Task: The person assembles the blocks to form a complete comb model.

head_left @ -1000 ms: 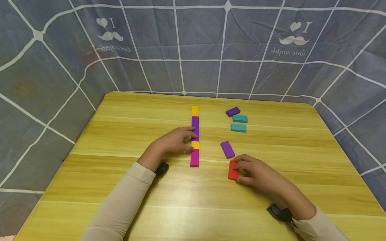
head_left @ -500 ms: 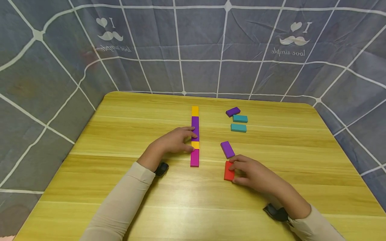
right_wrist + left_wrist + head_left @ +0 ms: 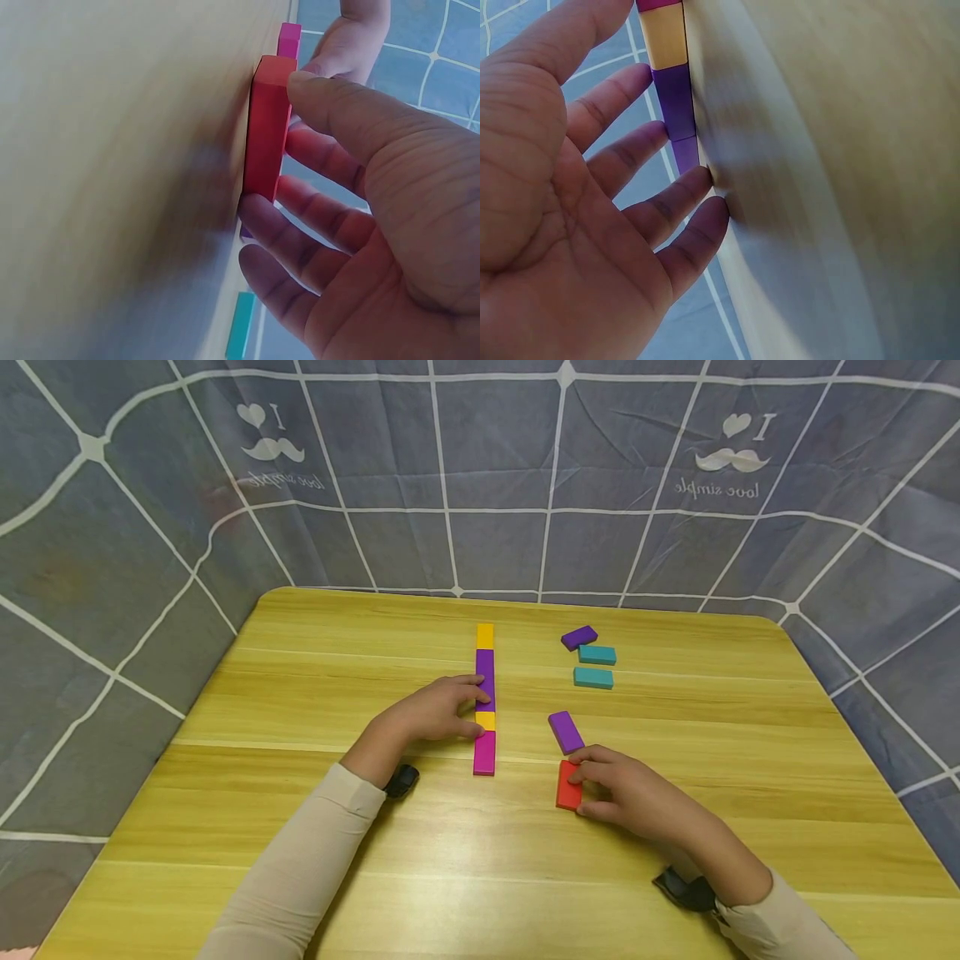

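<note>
A straight row of flat blocks lies on the table in the head view: a yellow block (image 3: 485, 636) at the far end, a purple stretch (image 3: 485, 667), another yellow block (image 3: 486, 721), then a magenta block (image 3: 484, 756) nearest me. My left hand (image 3: 438, 710) rests its extended fingertips on the purple stretch, its thumb by the magenta block. To the right, my right hand (image 3: 630, 789) holds a red block (image 3: 567, 787) flat on the table between thumb and fingers, index finger on top. Just beyond it lies a loose purple block (image 3: 566, 732), close to the fingertips.
Two teal blocks (image 3: 593, 678) and a dark purple block (image 3: 579, 637) lie farther back, right of the row. The wooden table (image 3: 465, 877) ends at a grey-blue cloth (image 3: 495, 468) with white lines, hung behind and at both sides.
My right hand slid the red block a little to the left over the table, then almost stopped. My left hand and the row of blocks have stayed in place.
</note>
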